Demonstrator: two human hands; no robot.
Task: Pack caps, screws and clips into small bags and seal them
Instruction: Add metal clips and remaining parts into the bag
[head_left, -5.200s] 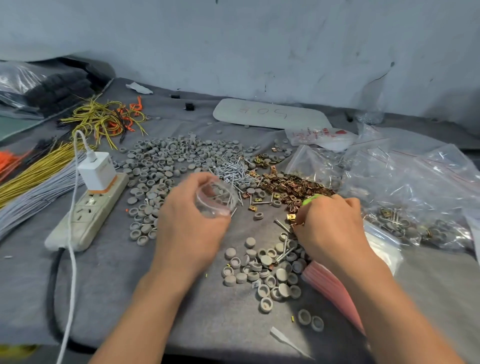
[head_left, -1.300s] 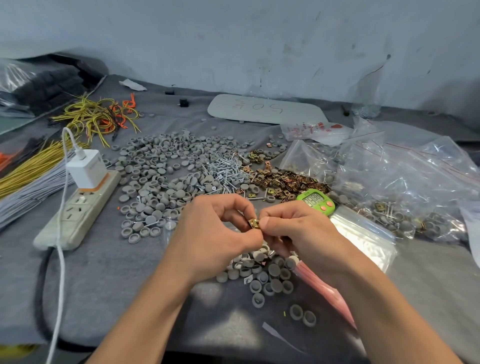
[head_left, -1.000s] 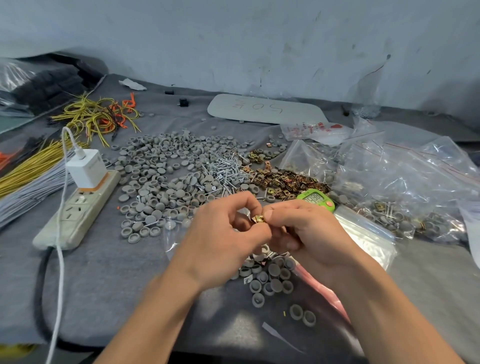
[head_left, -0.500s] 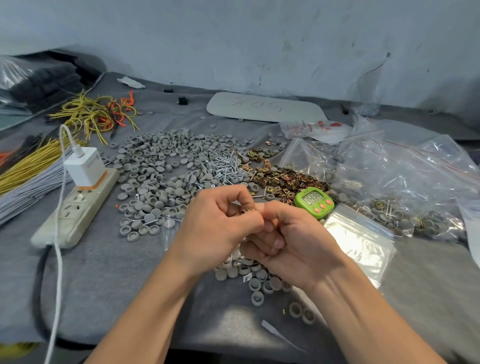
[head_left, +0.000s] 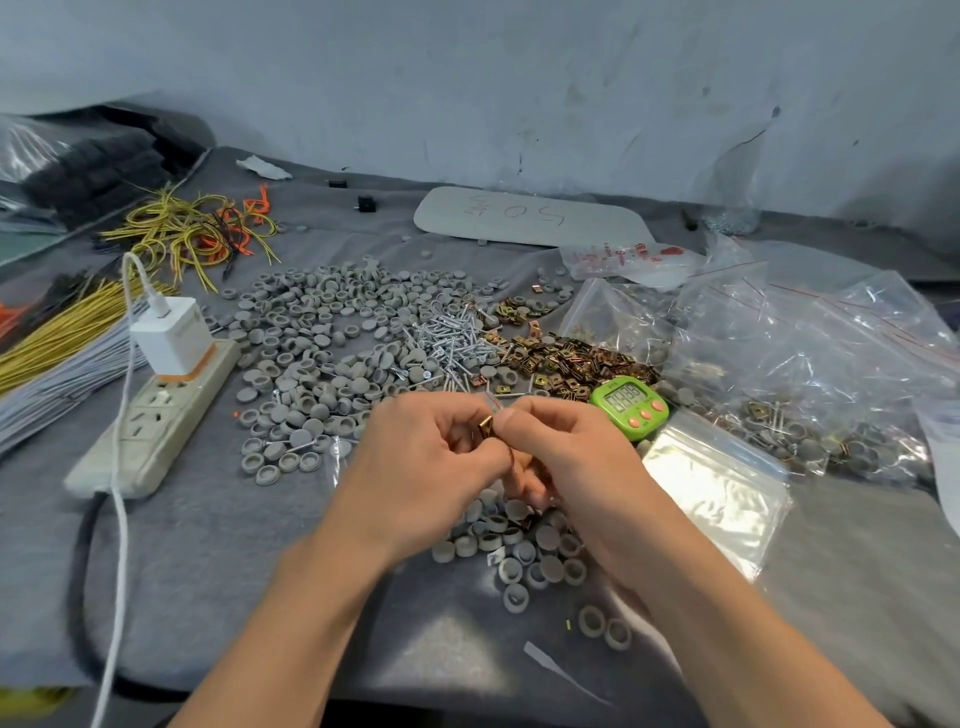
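Observation:
My left hand (head_left: 421, 467) and my right hand (head_left: 561, 457) meet above the table's middle. Between their fingertips sits a small brass clip (head_left: 485, 428), and a thin clear small bag (head_left: 337, 452) shows partly under my left hand, mostly hidden. My right thumb and forefinger pinch the clip; my left fingers curl around the bag's mouth beside it. Below the hands lies a small heap of grey caps (head_left: 519, 551). Farther back spread a large pile of grey caps (head_left: 322, 343), silver screws (head_left: 447, 343) and brass clips (head_left: 571, 358).
A green timer (head_left: 629, 405) stands right of my hands, a stack of empty zip bags (head_left: 717, 488) beside it. Filled clear bags (head_left: 810, 364) crowd the right. A power strip (head_left: 156, 415) with a white charger and wire bundles (head_left: 52, 343) lie left.
Five seconds ago my right hand was down at the caps and my left held the bag open. Since then both hands came together, and the clip has turned between the fingertips.

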